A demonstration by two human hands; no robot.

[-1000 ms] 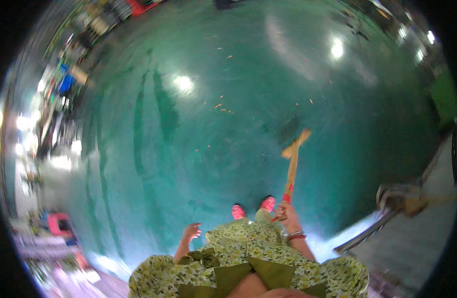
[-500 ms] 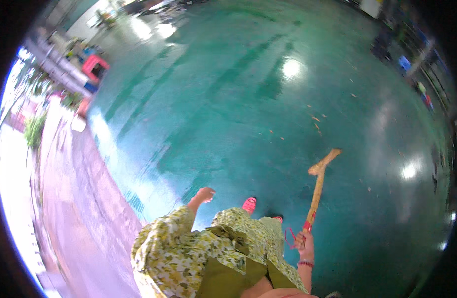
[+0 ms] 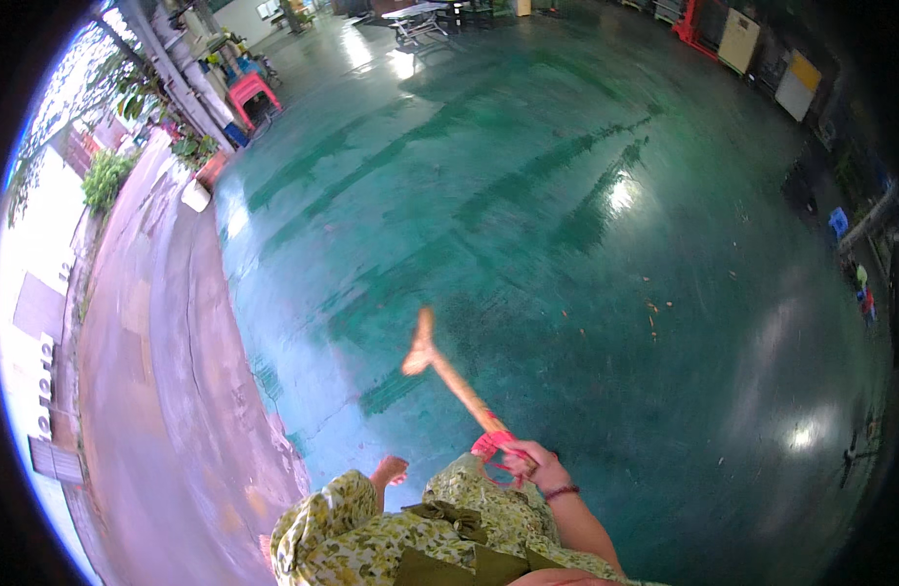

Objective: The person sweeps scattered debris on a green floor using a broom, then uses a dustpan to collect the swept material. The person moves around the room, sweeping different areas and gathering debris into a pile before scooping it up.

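My right hand (image 3: 535, 464) is closed round the lower end of a wooden stick (image 3: 463, 392). The stick slants away to the upper left and ends in a short crosswise head, above the green floor (image 3: 527, 264). Red wrapping and a thin red cord show on it close to my fingers. Low at the left of my body, my left hand (image 3: 393, 470) hangs with its fingers curled in and nothing visible in them. A patch of pinkish red beside the stick looks like my sandal (image 3: 489, 445), partly covered by my patterned clothing.
Along the left runs a paved strip (image 3: 166, 332). A red stool (image 3: 253, 93) and a white container (image 3: 195, 195) stand at its far end. Panels (image 3: 797, 86) line the far right. Small brown scraps (image 3: 652, 309) lie on the floor at the right.
My right hand has swung the stick leftward across my front; its head has gone from right of my body to ahead of me. The view has shifted, showing more of the far end.
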